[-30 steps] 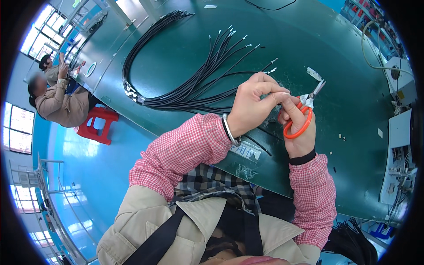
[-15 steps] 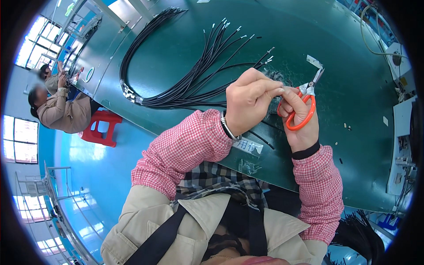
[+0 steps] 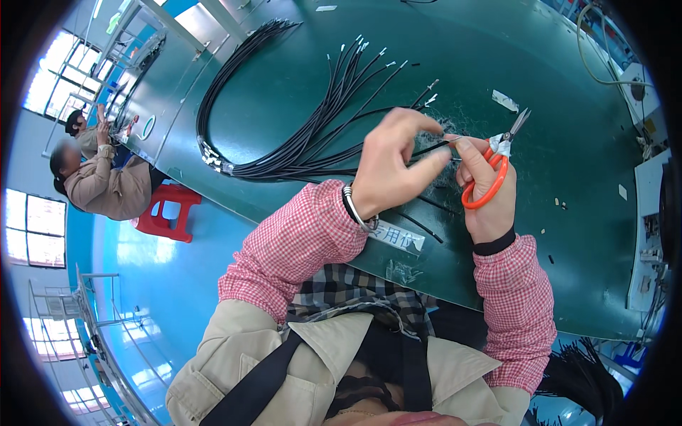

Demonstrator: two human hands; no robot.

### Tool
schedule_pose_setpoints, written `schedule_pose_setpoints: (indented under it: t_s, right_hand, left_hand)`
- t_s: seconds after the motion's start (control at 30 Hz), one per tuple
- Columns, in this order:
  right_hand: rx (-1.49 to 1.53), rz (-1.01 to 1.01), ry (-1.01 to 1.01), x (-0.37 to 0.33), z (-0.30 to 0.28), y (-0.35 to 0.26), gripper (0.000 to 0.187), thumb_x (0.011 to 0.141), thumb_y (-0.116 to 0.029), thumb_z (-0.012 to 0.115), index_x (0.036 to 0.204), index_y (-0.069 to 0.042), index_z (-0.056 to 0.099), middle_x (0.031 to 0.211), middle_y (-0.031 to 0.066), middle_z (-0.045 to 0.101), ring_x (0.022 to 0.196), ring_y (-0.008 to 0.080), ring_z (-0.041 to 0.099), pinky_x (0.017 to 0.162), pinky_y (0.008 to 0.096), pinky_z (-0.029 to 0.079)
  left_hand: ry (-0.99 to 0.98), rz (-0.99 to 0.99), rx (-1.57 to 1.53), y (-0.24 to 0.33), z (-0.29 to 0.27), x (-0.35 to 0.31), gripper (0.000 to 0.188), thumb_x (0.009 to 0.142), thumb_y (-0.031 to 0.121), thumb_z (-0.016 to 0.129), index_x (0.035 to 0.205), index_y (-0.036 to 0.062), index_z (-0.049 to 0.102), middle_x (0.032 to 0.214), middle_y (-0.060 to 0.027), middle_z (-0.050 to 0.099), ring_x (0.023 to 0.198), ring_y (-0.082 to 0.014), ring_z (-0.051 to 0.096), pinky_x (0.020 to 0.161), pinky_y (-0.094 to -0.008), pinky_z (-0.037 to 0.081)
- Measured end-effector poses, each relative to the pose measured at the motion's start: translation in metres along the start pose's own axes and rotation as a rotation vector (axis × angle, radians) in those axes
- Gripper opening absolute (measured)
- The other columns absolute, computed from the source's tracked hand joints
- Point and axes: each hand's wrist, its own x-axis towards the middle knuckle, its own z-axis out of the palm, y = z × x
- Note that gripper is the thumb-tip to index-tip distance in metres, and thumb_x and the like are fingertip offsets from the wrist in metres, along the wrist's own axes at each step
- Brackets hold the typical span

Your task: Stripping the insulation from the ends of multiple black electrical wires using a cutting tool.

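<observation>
My left hand [image 3: 394, 167] is raised over the table, thumb and index finger spread beside the right fingertips, with nothing visible between them. My right hand [image 3: 489, 213] keeps a pair of scissors [image 3: 501, 146] with orange handles and whitish wrapping near the pivot; the blades point up and away to the right. Its thumb and index finger also pinch the end of a black cable [image 3: 435, 148], where fine pale strands show. Part of that cable is hidden behind my left hand. A bundle of black cables [image 3: 284, 160] curves across the table, many tips whitish.
Loose thread-like scraps [image 3: 455, 121] litter the green table [image 3: 568, 213] beyond my hands. A white label [image 3: 398, 236] lies at the near edge. Two people sit at the far left by a red stool [image 3: 169, 213]. More black cables [image 3: 582, 376] hang at lower right.
My left fingers have parted from their pinch at the right thumb and drawn slightly left. The scissors have turned a little in my right hand, which still pinches at the same place.
</observation>
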Motion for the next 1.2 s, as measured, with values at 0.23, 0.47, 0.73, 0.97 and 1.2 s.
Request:
schedule_pose_setpoints:
  t_s: [0.23,0.47,0.73,0.97,1.2]
  right_hand:
    - [-0.225,-0.2,0.012,-0.007,0.013,-0.008,0.017,0.086,-0.008,0.063,0.099,0.001,0.069,0.085,0.0064,0.063,0.056,0.0057,0.041,0.051,0.0172,0.035]
    - [-0.149,-0.193,-0.105,-0.001,0.006,0.002,0.012,0.087,-0.007,0.062,0.094,0.0,0.068,0.103,0.0121,0.068,0.052,0.0072,0.044,0.05,0.0176,0.039]
    - [0.037,-0.003,-0.094,0.0,0.005,0.0,0.011,0.086,-0.008,0.062,0.089,0.002,0.067,0.094,0.0151,0.068,0.051,0.0077,0.045,0.048,0.0172,0.04]
    - [-0.243,-0.077,0.067,0.0,0.002,-0.01,0.021,0.087,-0.015,0.06,0.084,0.005,0.066,0.09,0.016,0.068,0.056,0.0071,0.05,0.047,0.0171,0.04]
    - [-0.112,0.301,-0.362,-0.021,0.013,-0.028,0.046,0.093,-0.031,0.051,0.072,0.007,0.065,0.07,0.0178,0.066,0.039,0.011,0.048,0.038,0.0186,0.04]
  left_hand:
    - [-0.081,-0.094,-0.154,-0.015,0.001,-0.001,0.008,0.074,-0.002,0.067,0.082,-0.0023,0.069,0.076,-0.0052,0.064,0.056,-0.0091,0.048,0.05,-0.0212,0.038]
    - [-0.139,-0.093,-0.244,-0.019,-0.002,-0.002,0.012,0.073,-0.002,0.069,0.085,-0.0032,0.07,0.073,-0.0056,0.066,0.058,-0.0095,0.051,0.051,-0.0204,0.039]
    - [-0.132,-0.07,-0.239,-0.027,0.003,-0.008,0.014,0.074,-0.002,0.068,0.088,-0.0027,0.07,0.076,-0.0064,0.067,0.059,-0.0096,0.052,0.053,-0.0198,0.042]
    - [-0.051,-0.223,-0.297,-0.024,0.0,-0.002,0.014,0.078,0.0,0.066,0.091,-0.0023,0.071,0.079,-0.0063,0.068,0.06,-0.0086,0.053,0.055,-0.0187,0.044]
    - [0.028,-0.305,-0.406,-0.026,-0.002,0.002,0.014,0.081,0.002,0.063,0.091,-0.0019,0.071,0.08,-0.006,0.068,0.061,-0.0085,0.054,0.056,-0.018,0.045]
